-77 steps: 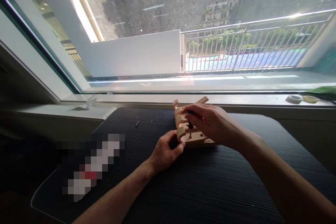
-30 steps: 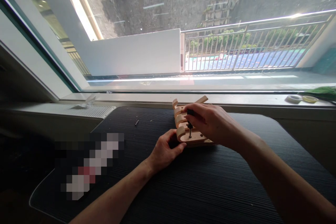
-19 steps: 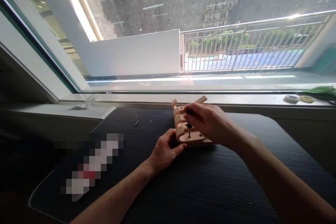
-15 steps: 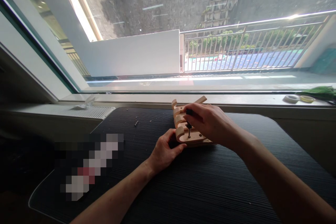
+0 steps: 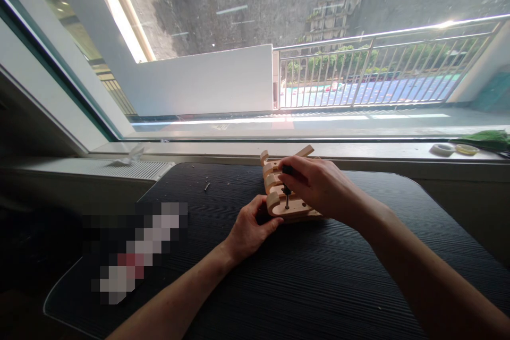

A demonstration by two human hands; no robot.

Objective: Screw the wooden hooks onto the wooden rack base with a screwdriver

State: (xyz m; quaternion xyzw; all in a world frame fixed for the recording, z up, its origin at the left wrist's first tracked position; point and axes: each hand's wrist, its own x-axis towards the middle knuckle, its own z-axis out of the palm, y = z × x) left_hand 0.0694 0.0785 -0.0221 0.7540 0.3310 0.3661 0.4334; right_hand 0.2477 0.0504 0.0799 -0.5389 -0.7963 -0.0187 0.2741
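Observation:
A light wooden piece with several curved hooks along its left side lies on the black ribbed mat. My right hand is closed round a small dark-handled screwdriver, held upright with its tip down in the wood. My left hand curls against the near left end of the wooden piece, thumb pressed on its edge. Part of the wood is hidden under my right hand.
A loose screw and small specks lie on the mat to the left. A pixelated object sits at the mat's left. Tape rolls rest on the window sill at the right. A radiator grille runs at the back left.
Hardly anything differs: both hands stay on the wooden piece and the screwdriver stays upright in the same spot; the view has shifted very slightly.

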